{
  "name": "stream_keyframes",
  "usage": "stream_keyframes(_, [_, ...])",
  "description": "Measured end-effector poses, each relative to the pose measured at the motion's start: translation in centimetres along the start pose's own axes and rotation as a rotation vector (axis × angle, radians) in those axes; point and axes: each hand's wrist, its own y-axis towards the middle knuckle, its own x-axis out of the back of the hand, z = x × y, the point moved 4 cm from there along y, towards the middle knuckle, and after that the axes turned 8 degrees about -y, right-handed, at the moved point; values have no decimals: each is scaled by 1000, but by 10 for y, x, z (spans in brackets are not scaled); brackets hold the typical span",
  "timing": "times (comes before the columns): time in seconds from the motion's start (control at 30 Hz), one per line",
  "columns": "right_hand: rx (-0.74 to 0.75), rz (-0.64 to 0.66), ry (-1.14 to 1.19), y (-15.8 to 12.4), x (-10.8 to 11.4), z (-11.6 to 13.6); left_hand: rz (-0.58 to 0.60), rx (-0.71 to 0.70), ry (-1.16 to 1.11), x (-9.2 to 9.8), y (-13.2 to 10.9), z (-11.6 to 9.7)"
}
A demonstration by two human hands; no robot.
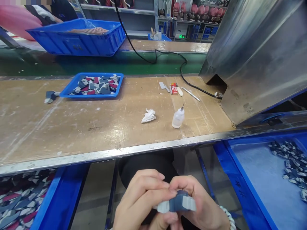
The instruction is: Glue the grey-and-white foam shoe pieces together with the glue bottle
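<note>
Two hands are positioned below the front edge of the tabletop. A dark blue piece with pale grey ends is held between them. The fingers of the left hand and of the right hand are clamped on this piece from either side, with the fingertips meeting above it. A beaded bracelet is worn on the right wrist.

A shallow blue tray of mixed patterned pieces is placed on the tabletop, and one loose piece lies just beside it. A white rag and a plastic squeeze bottle stand apart from the tray. A red packet and a metal pen-shaped tool are laid further back, near a black cable. Two blue bins are located below the tabletop: the left bin is filled with patterned pieces, and the right bin holds a smaller heap of pieces against its far side.
</note>
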Motion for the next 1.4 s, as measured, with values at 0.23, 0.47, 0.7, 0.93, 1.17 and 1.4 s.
stream_keyframes(0.23, [33,-107,-180,28,13,22,-6,29,-44,11,10,30])
stream_keyframes(0.47, [-15,-127,-161,47,22,21,-40,-46,-4,15,12,42])
stream_keyframes(0.7, [-57,-178,-318,39,24,18,-43,-116,96,17,8,35])
stream_keyframes(0.93, [-48,-170,-515,35,23,31,8,-94,153,16,13,30])
stream_keyframes(1.17, [268,-911,-1162,44,64,94,-147,-45,308,21,35,71])
stream_keyframes(1.4, [177,-724,-1516,93,84,107,-108,23,401,17,46,92])
